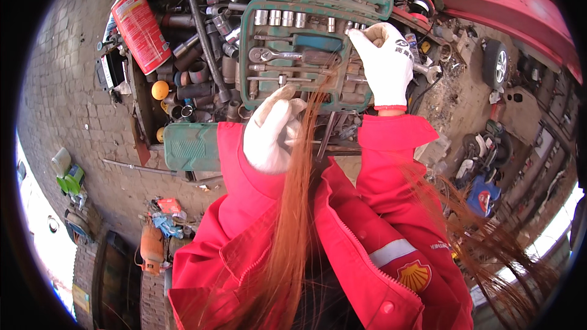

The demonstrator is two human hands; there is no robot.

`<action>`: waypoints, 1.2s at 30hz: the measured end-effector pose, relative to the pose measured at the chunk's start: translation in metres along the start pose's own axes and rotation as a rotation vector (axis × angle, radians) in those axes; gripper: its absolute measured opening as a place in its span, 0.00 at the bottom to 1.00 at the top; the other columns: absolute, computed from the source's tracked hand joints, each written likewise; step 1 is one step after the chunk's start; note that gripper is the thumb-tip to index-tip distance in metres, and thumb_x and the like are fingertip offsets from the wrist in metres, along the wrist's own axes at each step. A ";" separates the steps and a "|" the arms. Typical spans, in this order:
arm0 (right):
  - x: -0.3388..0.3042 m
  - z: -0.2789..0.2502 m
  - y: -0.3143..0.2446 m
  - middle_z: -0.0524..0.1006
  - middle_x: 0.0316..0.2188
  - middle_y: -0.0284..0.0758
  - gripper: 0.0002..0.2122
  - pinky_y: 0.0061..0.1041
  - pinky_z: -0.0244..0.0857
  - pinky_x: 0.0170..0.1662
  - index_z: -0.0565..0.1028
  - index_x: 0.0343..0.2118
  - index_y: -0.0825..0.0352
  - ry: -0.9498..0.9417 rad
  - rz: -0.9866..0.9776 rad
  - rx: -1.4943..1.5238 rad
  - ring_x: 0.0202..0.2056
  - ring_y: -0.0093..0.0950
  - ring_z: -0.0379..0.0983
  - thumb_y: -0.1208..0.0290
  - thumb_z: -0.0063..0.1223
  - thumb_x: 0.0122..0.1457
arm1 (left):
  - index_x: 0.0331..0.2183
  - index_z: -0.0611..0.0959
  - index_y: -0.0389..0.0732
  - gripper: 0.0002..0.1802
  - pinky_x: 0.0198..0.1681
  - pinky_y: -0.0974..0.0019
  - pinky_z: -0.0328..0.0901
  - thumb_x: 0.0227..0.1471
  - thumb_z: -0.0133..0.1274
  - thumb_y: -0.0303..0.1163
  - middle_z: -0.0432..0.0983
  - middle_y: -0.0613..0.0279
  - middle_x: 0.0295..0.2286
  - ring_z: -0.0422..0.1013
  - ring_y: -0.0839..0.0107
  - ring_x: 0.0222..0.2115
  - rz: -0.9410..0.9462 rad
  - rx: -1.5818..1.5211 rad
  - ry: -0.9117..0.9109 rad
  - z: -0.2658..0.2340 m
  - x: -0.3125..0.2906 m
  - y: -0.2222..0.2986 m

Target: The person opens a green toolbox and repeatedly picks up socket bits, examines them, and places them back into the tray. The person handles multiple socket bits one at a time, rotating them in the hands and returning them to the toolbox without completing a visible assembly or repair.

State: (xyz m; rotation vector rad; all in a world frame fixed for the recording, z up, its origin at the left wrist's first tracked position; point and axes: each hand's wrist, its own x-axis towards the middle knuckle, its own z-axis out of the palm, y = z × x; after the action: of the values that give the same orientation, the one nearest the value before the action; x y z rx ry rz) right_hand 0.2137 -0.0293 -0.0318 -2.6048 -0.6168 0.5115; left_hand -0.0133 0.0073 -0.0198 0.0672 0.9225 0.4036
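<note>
An open green socket-set case (pixel 246 55) lies before me, its tray holding silver sockets (pixel 280 18), a ratchet wrench (pixel 275 55), a blue-handled driver (pixel 317 43) and several bars. My right hand (pixel 385 58), in a white glove with a red cuff edge, reaches over the case's right side. Its thumb and fingers are pinched together at the row of small sockets; what lies between them is hidden. Over the tray's lower left edge hangs my left hand (pixel 272 131), also gloved, with its fingers loosely bent and apart. Long strands of hair pass in front of its fingertips.
Left of the case, a metal bin holds loose sockets and a long bar (pixel 205 43), with a red spray can (pixel 140 30) above them. A closed green case (pixel 191 146) sits near my left sleeve. A combination wrench (pixel 427 70) lies right of my right hand.
</note>
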 end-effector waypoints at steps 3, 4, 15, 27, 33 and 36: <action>0.001 -0.003 0.005 0.77 0.23 0.32 0.16 0.27 0.68 0.33 0.79 0.29 0.65 -0.032 -0.002 0.083 0.27 0.27 0.74 0.55 0.64 0.49 | 0.54 0.71 0.34 0.25 0.19 0.77 0.52 0.58 0.54 0.34 0.76 0.55 0.37 0.63 0.81 0.18 -0.001 0.031 0.036 0.000 0.000 0.000; 0.001 -0.004 0.006 0.78 0.23 0.32 0.16 0.27 0.68 0.33 0.79 0.29 0.65 -0.016 -0.001 0.093 0.26 0.26 0.74 0.55 0.64 0.49 | 0.54 0.72 0.34 0.25 0.19 0.77 0.51 0.58 0.54 0.34 0.76 0.55 0.37 0.62 0.81 0.18 0.013 0.032 0.039 0.000 0.000 0.000; -0.001 -0.005 0.012 0.79 0.26 0.32 0.13 0.27 0.68 0.35 0.80 0.30 0.64 0.050 -0.052 0.120 0.28 0.26 0.74 0.58 0.62 0.51 | 0.54 0.71 0.34 0.24 0.20 0.79 0.50 0.58 0.54 0.34 0.75 0.56 0.37 0.61 0.83 0.19 0.005 0.062 0.022 0.002 0.001 0.000; -0.003 0.003 0.006 0.79 0.30 0.33 0.11 0.28 0.69 0.37 0.80 0.32 0.63 0.052 -0.114 0.057 0.31 0.29 0.75 0.62 0.61 0.51 | 0.54 0.71 0.35 0.26 0.21 0.77 0.58 0.57 0.55 0.36 0.75 0.60 0.38 0.65 0.81 0.21 -0.028 0.060 -0.058 -0.001 0.003 0.002; -0.003 0.006 -0.006 0.78 0.32 0.32 0.09 0.29 0.70 0.38 0.80 0.37 0.60 0.075 -0.453 0.092 0.31 0.30 0.75 0.68 0.57 0.52 | 0.53 0.71 0.34 0.24 0.20 0.79 0.51 0.58 0.54 0.34 0.74 0.57 0.37 0.61 0.82 0.18 -0.014 0.038 0.002 0.003 0.002 0.000; -0.002 0.006 -0.009 0.77 0.31 0.33 0.12 0.29 0.70 0.37 0.79 0.41 0.58 -0.034 -0.484 0.053 0.31 0.31 0.75 0.70 0.56 0.53 | 0.53 0.71 0.34 0.24 0.20 0.78 0.51 0.58 0.54 0.34 0.74 0.56 0.37 0.61 0.82 0.18 -0.009 0.036 0.033 0.004 0.001 0.000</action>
State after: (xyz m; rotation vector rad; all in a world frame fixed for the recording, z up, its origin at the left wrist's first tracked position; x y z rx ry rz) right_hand 0.2068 -0.0210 -0.0318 -2.2848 -1.1823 0.4061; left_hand -0.0094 0.0083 -0.0179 0.0897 0.9626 0.3804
